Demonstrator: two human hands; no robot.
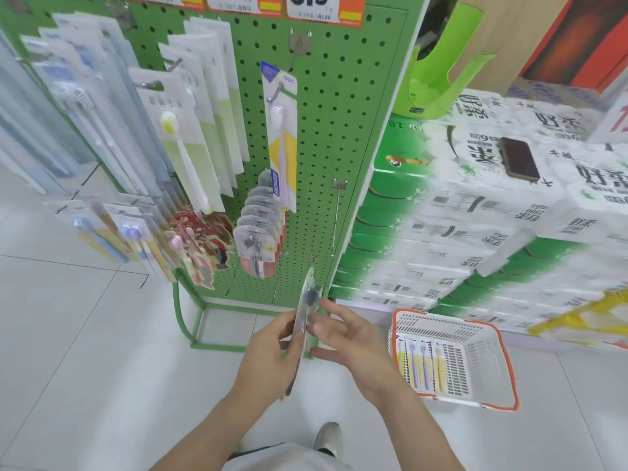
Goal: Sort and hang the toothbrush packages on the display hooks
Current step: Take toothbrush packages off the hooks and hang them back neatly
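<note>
My left hand [272,355] grips a clear toothbrush package [307,300] seen edge-on, its top pointing up toward the green pegboard [326,130]. My right hand [343,334] touches the package's right side with its fingertips, thumb spread below. An empty hook [336,215] sticks out at the board's lower right, and another bare hook [300,42] sits higher up. One yellow-and-white toothbrush package [282,137] hangs alone in the middle. Several more packages lie in the white basket [475,331] on the floor to my right.
Rows of toothbrush packs [183,137] fill the board's left side, with red-carded packs [258,246] lower down. Stacked tissue cartons [475,198] stand right, a phone [518,158] lying on top. The rack's green base frame [193,321] juts onto the tiled floor.
</note>
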